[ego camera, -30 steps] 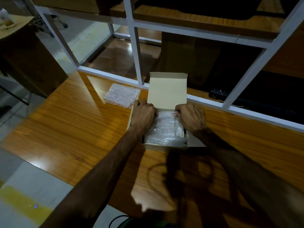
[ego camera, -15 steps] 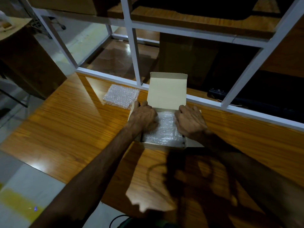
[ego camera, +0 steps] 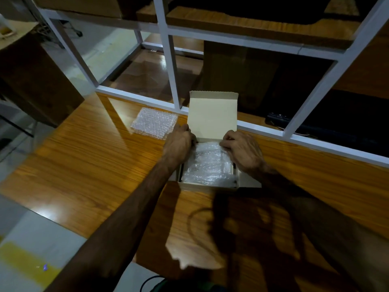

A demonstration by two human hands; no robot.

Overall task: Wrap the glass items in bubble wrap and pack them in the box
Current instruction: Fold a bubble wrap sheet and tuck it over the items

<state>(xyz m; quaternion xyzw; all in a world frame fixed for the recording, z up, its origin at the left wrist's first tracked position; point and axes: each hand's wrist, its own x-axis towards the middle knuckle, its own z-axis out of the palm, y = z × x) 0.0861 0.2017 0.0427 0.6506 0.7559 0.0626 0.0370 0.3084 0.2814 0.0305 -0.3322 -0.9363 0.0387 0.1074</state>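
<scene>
A small cardboard box [ego camera: 208,187] stands on the wooden table with its lid [ego camera: 212,116] raised upright at the back. A bubble-wrapped bundle [ego camera: 207,165] fills the inside of the box. My left hand [ego camera: 179,144] is at the far left corner, with its fingers curled over the box wall by the foot of the lid. At the far right corner my right hand [ego camera: 242,150] has its fingers curled down where the bundle meets the lid. The fingertips of both hands are hidden.
A spare sheet of bubble wrap [ego camera: 154,123] lies flat on the table [ego camera: 84,165], left of the lid. A white frame with glass panes [ego camera: 170,66] runs along the table's far edge, just behind the box. The table's left edge drops to the floor.
Both hands have slid from the top of the bundle back to the far corners of the box at the foot of the lid. More of the bundle shows.
</scene>
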